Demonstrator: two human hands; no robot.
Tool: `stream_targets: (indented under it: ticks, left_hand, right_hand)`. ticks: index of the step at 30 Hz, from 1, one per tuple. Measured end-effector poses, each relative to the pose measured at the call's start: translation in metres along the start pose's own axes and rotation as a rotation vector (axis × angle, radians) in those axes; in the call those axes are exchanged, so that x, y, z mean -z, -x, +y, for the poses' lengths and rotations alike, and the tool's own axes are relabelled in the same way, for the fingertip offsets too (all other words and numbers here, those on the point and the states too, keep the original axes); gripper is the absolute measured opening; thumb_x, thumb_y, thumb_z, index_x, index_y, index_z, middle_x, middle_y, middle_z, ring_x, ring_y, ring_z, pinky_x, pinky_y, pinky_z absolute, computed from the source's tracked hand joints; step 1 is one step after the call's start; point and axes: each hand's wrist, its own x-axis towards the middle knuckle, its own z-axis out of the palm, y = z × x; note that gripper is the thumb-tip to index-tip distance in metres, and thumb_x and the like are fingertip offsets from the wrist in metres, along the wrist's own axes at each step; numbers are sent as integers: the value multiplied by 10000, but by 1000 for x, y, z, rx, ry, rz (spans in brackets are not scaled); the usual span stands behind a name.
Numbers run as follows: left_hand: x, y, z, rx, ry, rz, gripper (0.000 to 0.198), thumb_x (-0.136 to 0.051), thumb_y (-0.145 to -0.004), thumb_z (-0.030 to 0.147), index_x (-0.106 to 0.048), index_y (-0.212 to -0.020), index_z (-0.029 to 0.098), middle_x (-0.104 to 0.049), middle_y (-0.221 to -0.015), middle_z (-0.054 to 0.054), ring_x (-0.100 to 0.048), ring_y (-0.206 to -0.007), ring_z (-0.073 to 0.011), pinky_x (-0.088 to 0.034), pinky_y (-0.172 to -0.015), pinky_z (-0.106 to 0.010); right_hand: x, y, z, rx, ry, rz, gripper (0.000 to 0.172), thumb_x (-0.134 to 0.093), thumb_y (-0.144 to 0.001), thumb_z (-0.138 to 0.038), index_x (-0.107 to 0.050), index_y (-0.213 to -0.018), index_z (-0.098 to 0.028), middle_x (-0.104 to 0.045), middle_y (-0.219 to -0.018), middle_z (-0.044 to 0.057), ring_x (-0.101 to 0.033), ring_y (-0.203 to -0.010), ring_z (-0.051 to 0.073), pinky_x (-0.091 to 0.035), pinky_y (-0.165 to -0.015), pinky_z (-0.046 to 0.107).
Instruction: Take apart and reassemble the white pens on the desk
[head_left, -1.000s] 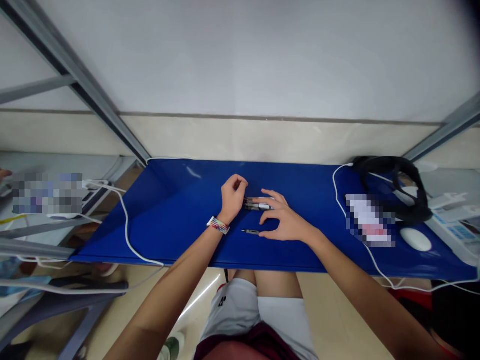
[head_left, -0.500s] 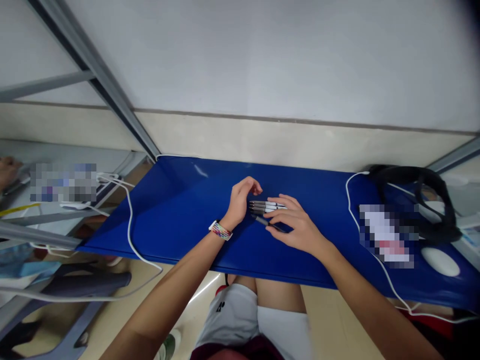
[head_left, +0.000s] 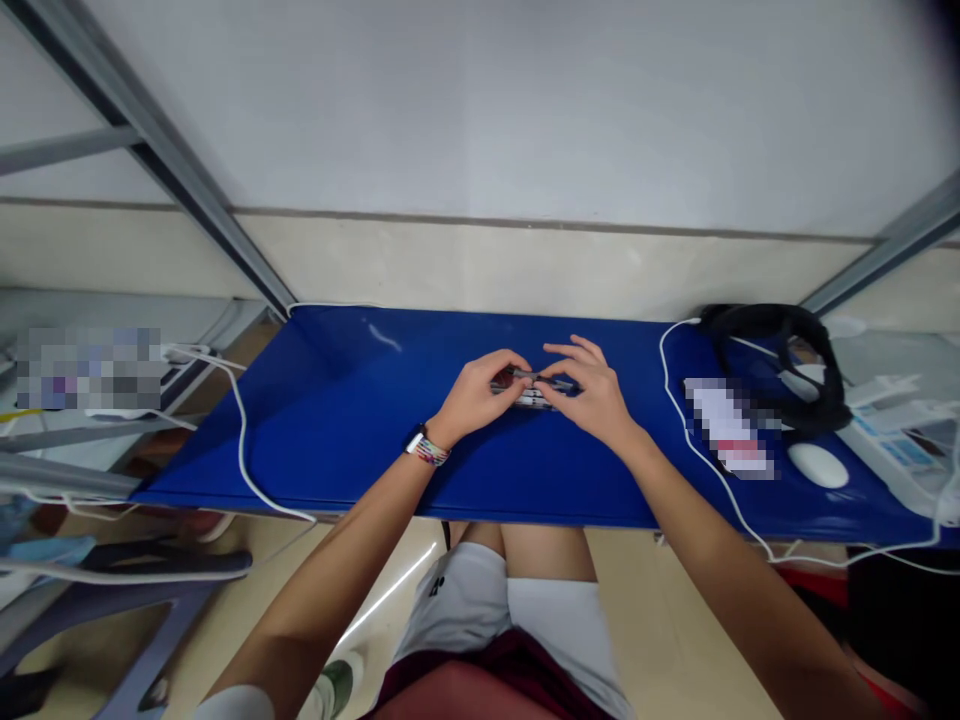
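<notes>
Sits in white cloth shorts (head_left: 476, 590) at a glossy blue rectangular desk (head_left: 337, 410). Has a smooth white oval mouse (head_left: 819, 465) toward the right end. Farther in, near the middle, has a few slim white-and-dark plastic pens (head_left: 535, 398) lying close together, partly covered by fingers; cannot count these. Just beyond, seemingly raised, holds what looks like one slim dark plastic pen (head_left: 559, 384) in a two-handed grip: pinches toward one end with the left hand (head_left: 484, 392), above a multicoloured patterned wristband (head_left: 429, 447), and toward the other with the right hand (head_left: 596, 395), thumb to forefinger, with remaining right fingers spread. Cannot tell whether it touches those below. Seems well along: has the white-and-dark pens down and grouped, with only the dark one, as far as shows, not yet lying among them. Farther right, has a black looped headset (head_left: 831, 400); beyond, faces a plain grey wall (head_left: 480, 120).
</notes>
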Motion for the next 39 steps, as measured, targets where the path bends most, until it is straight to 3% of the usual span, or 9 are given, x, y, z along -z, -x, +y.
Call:
stream_targets:
  ticks: [5,8,10,12,15,18,27,39]
  left_hand:
    - [3,-6,-4,-2,-13,63,187,-701,-1071,366,-803,-1135,224,-798,-1049,-63,-713,-851,-179,-567,-816,-317]
    - [6,-12,-11,45,12,132,186,-717,-1055,368,-811,-1120,223,-813,-1089,-78,-743,-929,-205,-586,-844,-332]
    - [8,-16,-18,88,62,191,190,-717,-1050,366,-810,-1124,217,-817,-1095,-85,-753,-944,-210,-594,-854,-338]
    - [7,-21,-24,125,90,240,181,-725,-1038,345,-807,-1133,213,-819,-1063,-81,-747,-897,-203,-594,-838,-340]
    - [4,-28,-34,153,108,278,173,-735,-1015,302,-809,-1144,214,-813,-1002,-71,-731,-839,-194,-589,-808,-338]
    - [1,-33,-44,162,99,290,168,-734,-995,249,-806,-1144,218,-808,-993,-63,-720,-811,-187,-580,-787,-335]
    - [8,-39,-67,132,-28,278,159,-715,-978,189,-806,-1103,222,-827,-1079,-66,-721,-854,-189,-586,-853,-356]
    - [6,-26,-72,163,-58,223,167,-751,-967,232,-860,-1091,256,-860,-1098,-66,-768,-909,-209,-614,-846,-373]
  right_hand:
    - [3,-6,9,-89,40,15,72,-829,-961,-341,-782,-959,-286,-805,-907,37,-784,-1069,314,-521,-1186,595]
    - [3,-12,13,-230,-71,76,97,-812,-960,-361,-788,-962,-268,-774,-823,25,-754,-843,256,-610,-953,486]
    - [2,-18,17,-366,-247,136,168,-805,-963,-418,-784,-952,-252,-743,-744,12,-714,-694,213,-594,-759,399]
    - [-1,-24,23,-480,-424,176,261,-838,-923,-495,-771,-894,-244,-730,-686,10,-698,-635,199,-559,-664,358]
    - [-6,-31,34,-566,-574,221,356,-910,-826,-575,-792,-865,-242,-742,-682,22,-695,-641,194,-574,-658,347]
    - [-12,-33,46,-657,-715,250,389,-890,-819,-618,-814,-879,-241,-740,-695,26,-675,-614,178,-554,-585,325]
    - [-28,-30,66,-763,-885,267,354,-984,-702,-517,-836,-867,-241,-736,-729,22,-649,-639,154,-523,-565,287]
    - [-26,-17,83,-764,-773,160,372,-1022,-665,-470,-833,-884,-235,-783,-787,33,-698,-711,174,-584,-673,329]
